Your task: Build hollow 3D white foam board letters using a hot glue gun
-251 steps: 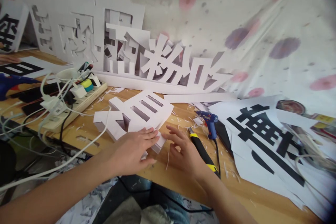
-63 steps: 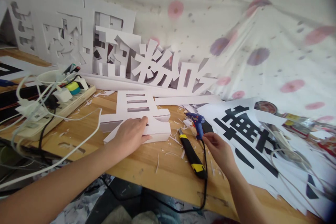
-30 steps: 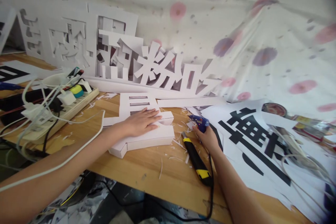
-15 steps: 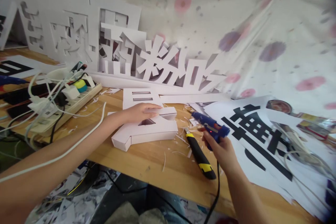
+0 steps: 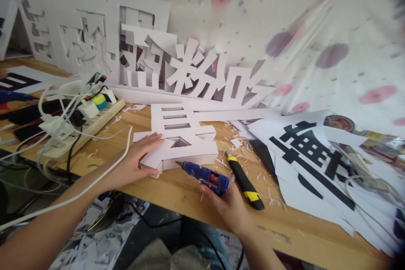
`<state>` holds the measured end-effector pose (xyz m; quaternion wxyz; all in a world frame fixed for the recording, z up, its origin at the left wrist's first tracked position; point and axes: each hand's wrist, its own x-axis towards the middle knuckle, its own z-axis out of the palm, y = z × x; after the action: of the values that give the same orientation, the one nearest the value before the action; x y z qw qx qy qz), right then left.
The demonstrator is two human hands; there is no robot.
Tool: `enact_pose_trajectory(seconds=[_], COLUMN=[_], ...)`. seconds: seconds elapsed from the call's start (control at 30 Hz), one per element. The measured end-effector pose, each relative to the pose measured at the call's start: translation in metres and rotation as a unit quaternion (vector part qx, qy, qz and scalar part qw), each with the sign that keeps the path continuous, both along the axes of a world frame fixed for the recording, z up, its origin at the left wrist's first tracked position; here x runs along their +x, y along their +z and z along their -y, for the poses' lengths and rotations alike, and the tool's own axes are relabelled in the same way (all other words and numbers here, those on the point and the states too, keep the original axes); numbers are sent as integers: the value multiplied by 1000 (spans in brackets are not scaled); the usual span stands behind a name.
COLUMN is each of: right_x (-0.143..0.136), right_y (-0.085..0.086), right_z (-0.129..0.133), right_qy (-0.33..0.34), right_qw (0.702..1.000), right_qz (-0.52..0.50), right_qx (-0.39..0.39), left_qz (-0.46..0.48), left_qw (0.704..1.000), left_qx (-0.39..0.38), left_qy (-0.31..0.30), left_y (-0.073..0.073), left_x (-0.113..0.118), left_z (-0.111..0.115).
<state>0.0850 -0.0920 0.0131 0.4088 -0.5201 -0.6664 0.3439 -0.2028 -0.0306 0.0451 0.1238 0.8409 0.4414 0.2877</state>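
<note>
A white foam-board character [image 5: 152, 158] with raised side walls lies flat on the wooden table. My left hand [image 5: 141, 158] grips its left end, fingers on the top face and thumb at the front corner. In my right hand [image 5: 226, 202] is a blue hot glue gun [image 5: 202, 175], wrapped by the fingers, with a small red light showing. Its nozzle points left, close to the character's front wall; whether it touches cannot be made out. Just right of the glue gun lies a black and yellow utility knife [image 5: 243, 181].
A power strip [image 5: 66, 145] with tangled cables stands at left; a white cable crosses my left forearm. Cut white letters [image 5: 196, 71] lean at the back. Printed paper sheets [image 5: 297, 177] cover the right side. Paper scraps [image 5: 236, 142] litter the table.
My left hand has slid from the character's top to its left end. My right hand has brought the glue gun leftward and nearer, from beyond the knife to the character's front wall.
</note>
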Motion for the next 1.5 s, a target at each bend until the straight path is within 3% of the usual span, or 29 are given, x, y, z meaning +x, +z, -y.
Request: enact_pose_trajectory(seconds=[0.2,0.43,0.53,0.83,1.5], right_x=[-21,-30,-31,-35,-34], right_y=[5,4,1,-5,-3], right_z=[4,4,4,1,-1], right_qy=[5,0,-3,-8,-6], right_qw=[997,994,994,996,998], right_qz=[54,83,85,62,63], right_qx=[48,66,65,56,31], left_qz=[53,155,176,185,195], left_qw=[998,984,978,974,971], left_qx=[10,49,63,81,58], left_qy=[24,72,89,100,122], left_y=[-8,-43,-50,-52,-51], left_x=[6,19,22,24,27], left_z=[19,34,34,34,37])
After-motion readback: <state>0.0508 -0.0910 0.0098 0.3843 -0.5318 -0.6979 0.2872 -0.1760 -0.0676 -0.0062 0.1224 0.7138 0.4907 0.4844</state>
